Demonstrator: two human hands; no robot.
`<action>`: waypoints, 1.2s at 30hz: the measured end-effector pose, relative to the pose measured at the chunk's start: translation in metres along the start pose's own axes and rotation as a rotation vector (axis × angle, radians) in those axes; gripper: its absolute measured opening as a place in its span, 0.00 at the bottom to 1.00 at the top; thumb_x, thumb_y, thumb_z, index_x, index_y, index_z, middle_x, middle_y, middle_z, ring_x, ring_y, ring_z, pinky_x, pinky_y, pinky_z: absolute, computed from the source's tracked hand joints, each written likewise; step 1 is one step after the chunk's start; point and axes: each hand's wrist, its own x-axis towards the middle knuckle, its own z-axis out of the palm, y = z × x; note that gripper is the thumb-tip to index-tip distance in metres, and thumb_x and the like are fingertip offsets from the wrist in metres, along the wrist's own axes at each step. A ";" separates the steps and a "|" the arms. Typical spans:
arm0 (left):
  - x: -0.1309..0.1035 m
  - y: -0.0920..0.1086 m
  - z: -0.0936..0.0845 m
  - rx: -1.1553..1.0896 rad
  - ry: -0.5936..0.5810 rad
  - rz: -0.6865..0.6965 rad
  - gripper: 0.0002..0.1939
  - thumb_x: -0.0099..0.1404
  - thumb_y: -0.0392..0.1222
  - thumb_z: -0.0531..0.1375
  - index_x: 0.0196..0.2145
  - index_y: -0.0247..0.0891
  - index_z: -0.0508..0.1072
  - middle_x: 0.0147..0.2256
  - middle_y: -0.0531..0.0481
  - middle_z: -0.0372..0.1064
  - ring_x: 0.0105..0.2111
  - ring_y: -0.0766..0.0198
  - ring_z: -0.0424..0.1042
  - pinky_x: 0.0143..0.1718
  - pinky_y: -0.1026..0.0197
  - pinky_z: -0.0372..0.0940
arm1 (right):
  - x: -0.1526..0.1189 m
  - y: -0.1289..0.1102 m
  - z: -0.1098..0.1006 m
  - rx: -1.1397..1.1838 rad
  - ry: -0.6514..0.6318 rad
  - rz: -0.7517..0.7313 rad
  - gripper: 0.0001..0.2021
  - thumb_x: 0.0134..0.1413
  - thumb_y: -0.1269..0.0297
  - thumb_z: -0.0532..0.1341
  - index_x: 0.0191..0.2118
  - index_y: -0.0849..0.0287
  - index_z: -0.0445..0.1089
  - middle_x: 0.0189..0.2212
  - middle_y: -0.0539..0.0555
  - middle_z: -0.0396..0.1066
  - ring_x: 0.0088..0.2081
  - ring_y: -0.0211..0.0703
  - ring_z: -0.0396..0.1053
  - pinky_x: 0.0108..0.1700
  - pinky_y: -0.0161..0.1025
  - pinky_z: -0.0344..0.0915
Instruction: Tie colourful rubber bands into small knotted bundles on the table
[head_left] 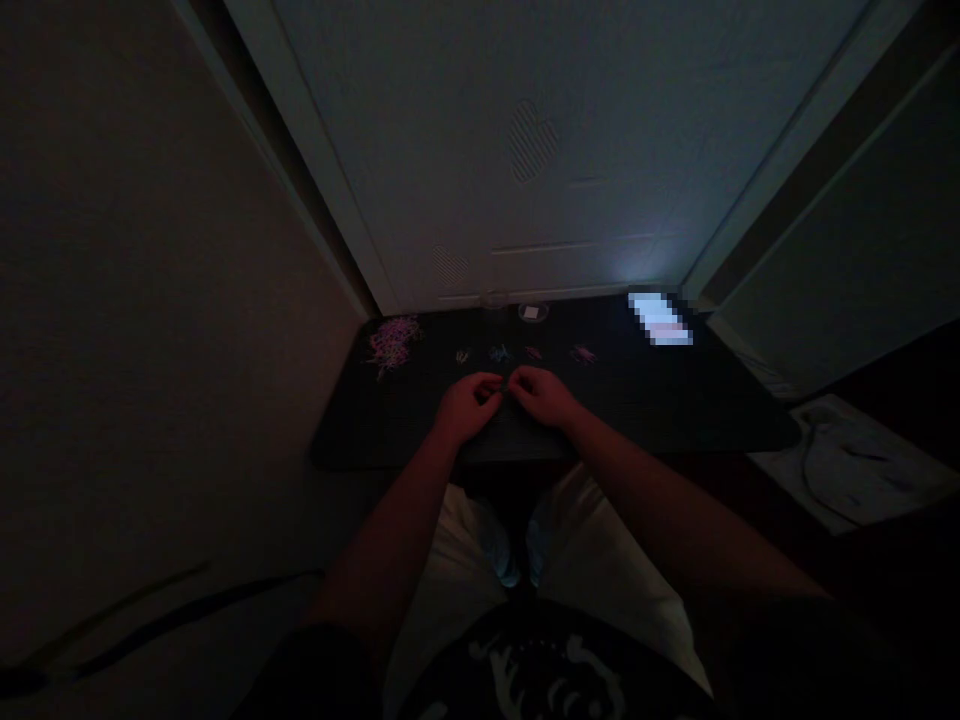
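Observation:
In the dark head view, my left hand (471, 402) and my right hand (543, 394) meet above the near half of a black table (390, 420). Fingers and thumb of each hand are pinched together. Something tiny and dark, perhaps greenish, seems to be between the fingertips, too dim to name. Just beyond lie small heaps of thin strands: a pale heap (463, 355), a bluish heap (500, 353), a reddish heap (533, 353) and a pink heap (583, 354). A larger tangled pile of mixed pink and pale strands (394, 342) sits at the far left.
Along the back edge stand a round clear dish with a white square (532, 312) and a faint clear container (495, 299). A glowing, pixelated screen (660, 318) lies at the back right. A pale door-like panel (450, 150) rises behind the table; a wall (187, 300) stands left.

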 end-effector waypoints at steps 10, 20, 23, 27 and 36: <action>-0.008 0.004 -0.001 0.113 0.044 0.009 0.09 0.58 0.41 0.58 0.37 0.39 0.73 0.33 0.51 0.73 0.32 0.65 0.71 0.36 0.62 0.66 | -0.002 -0.002 -0.001 0.008 -0.028 -0.007 0.05 0.50 0.67 0.55 0.29 0.60 0.67 0.24 0.49 0.67 0.26 0.35 0.61 0.29 0.32 0.55; -0.008 0.005 -0.001 0.101 0.045 0.016 0.09 0.59 0.43 0.57 0.35 0.39 0.75 0.32 0.51 0.74 0.31 0.66 0.71 0.36 0.63 0.65 | -0.005 -0.001 -0.002 0.116 -0.053 -0.037 0.07 0.47 0.66 0.58 0.34 0.60 0.68 0.23 0.47 0.65 0.24 0.34 0.60 0.27 0.31 0.56; -0.008 0.006 -0.001 0.116 0.033 -0.006 0.09 0.59 0.43 0.58 0.35 0.39 0.75 0.31 0.51 0.74 0.31 0.65 0.71 0.36 0.62 0.65 | -0.004 0.000 -0.002 0.102 -0.046 -0.038 0.05 0.47 0.67 0.57 0.31 0.60 0.68 0.23 0.48 0.66 0.25 0.34 0.61 0.28 0.31 0.56; -0.009 0.006 -0.001 0.109 0.043 -0.005 0.09 0.58 0.42 0.58 0.36 0.39 0.74 0.31 0.51 0.73 0.31 0.66 0.70 0.36 0.62 0.65 | -0.004 -0.001 -0.002 0.099 -0.039 -0.024 0.04 0.47 0.67 0.56 0.30 0.60 0.67 0.22 0.48 0.65 0.24 0.33 0.60 0.27 0.31 0.55; -0.009 0.005 -0.002 0.170 0.055 0.011 0.07 0.57 0.42 0.58 0.32 0.38 0.73 0.29 0.51 0.72 0.29 0.66 0.69 0.34 0.63 0.64 | -0.004 -0.002 -0.001 0.103 -0.060 -0.018 0.04 0.44 0.68 0.58 0.30 0.60 0.67 0.23 0.47 0.66 0.24 0.33 0.61 0.27 0.31 0.56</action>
